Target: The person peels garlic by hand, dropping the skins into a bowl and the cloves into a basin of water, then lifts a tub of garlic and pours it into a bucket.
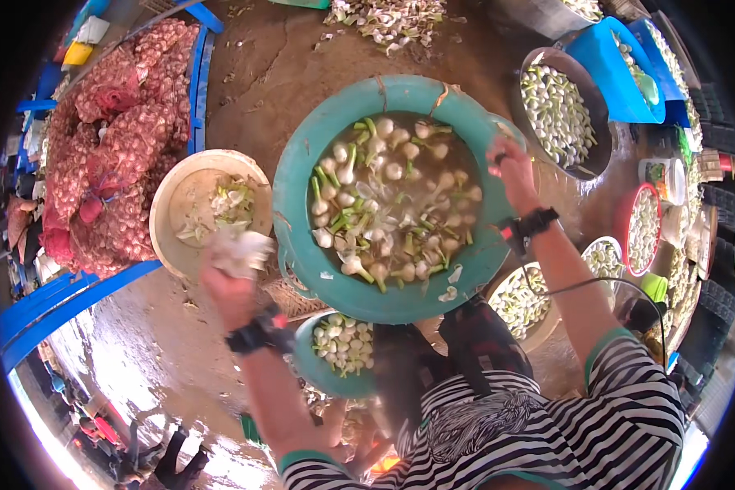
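Note:
A large green plastic basin (380, 309) stands before me, with whole garlic bulbs (395, 171) with green stems floating in murky water. Loose white skins (373, 202) drift among the bulbs. My left hand (228, 294), blurred, holds a clump of pale wet garlic skins (240, 252) over the near edge of a cream tub (162, 202). Inside that tub lies a small heap of skins and green trimmings (231, 202). My right hand (513, 174) grips the green basin's right rim beside its handle; some fingertips are hard to make out.
Red mesh sacks of garlic (122, 141) lie in a blue frame (199, 92) at left. Tubs of trimmed garlic (557, 116) stand at right. A smaller teal basin of bulbs (337, 383) sits by my legs. Peelings (392, 21) cover the floor ahead. Another person's hands (337, 429) show below.

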Motion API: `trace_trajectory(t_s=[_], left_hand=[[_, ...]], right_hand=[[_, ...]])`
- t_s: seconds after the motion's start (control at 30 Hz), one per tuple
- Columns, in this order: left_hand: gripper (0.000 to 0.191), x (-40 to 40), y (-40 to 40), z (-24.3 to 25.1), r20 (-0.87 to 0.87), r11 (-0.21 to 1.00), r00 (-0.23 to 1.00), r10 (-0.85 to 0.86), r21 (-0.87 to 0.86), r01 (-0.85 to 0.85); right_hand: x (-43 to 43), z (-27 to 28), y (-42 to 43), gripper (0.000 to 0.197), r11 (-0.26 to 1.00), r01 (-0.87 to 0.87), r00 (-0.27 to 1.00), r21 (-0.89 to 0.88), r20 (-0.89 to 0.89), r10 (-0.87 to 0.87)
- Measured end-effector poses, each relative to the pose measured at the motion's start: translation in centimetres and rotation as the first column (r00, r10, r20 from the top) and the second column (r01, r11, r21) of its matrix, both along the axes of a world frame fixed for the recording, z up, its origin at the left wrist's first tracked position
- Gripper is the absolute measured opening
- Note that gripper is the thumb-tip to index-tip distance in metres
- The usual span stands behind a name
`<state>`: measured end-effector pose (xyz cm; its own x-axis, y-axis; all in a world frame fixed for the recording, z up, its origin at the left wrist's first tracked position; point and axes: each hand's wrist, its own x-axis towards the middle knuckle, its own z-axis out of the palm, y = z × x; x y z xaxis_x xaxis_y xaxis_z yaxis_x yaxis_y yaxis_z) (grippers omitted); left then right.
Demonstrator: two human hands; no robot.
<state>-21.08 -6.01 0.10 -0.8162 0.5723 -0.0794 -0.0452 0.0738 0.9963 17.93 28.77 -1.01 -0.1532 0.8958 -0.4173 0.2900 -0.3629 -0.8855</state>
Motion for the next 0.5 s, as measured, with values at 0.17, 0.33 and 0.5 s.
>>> trace_trajectory(t_s=[0.17, 0.33, 0.5], left_hand=[[0.04, -18.0, -3.1, 1.8, 0.558, 0.997, 0.826, 0.078, -0.066, -0.049], [0.046, -16.2, -4.7, -1.8, 0.214, 0.864, 0.976, 0.046, -0.499, 0.069], [0.037, -0.5, 3.6, -2.4, 0.413, 0.924, 0.905, 0.099, -0.375, 0.07]], right_hand=[[-6.4, -4.7, 8.9, 0.059, 0.777, -0.399, 0.842, 0.487, 0.531, 0.099], [-10.9, -8.5, 11.3, 0.038, 0.751, -0.481, 0.634, 0.452, 0.771, -0.058], [-9.7, -7.8, 13.0, 0.022, 0.703, -0.594, 0.476, 0.391, 0.875, -0.085]])
